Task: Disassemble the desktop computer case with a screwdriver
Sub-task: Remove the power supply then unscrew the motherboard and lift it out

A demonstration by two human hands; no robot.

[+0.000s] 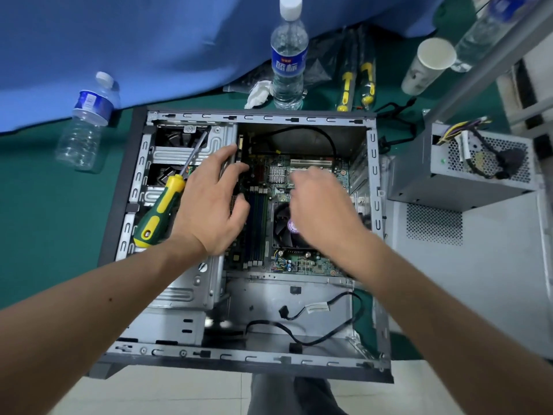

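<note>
We're looking down into the open computer case (125, 187), lying on its side on the green counter (45, 235), side panel off. The power supply (466, 166) is already out and sits just beside the case on our right, cables trailing. The motherboard (311, 262) is still in place, with the CPU fan (284, 226) and RAM sticks (257, 223) seated.

Both hands are inside the case, neither on the tool. Left hand (209, 202): fingers spread and relaxed, tips at the edge of the drive cage (182, 154) and the board's left side, gripping nothing we can see. Right hand (320, 205): motion-blurred over the board near the heatsink (276, 174); we cannot tell whether it is open or pinching something.

The screwdriver (161, 211), green and yellow handle, lies parked on the drive cage with its shaft pointing toward the far corner, just beside the left wrist.

Our read: we're in the internals stage, probably feeling out a cable or connector, or hunting the board's mounting screws. Next move likely calls for freeing whatever is still plugged into the board, e.g. the black cable (314, 133) looping at the back, then picking the screwdriver up for the board screws. Worth keeping the tip clear of components.

Water bottle (288, 55) and paper cup (428, 64) stand beyond the case.
</note>
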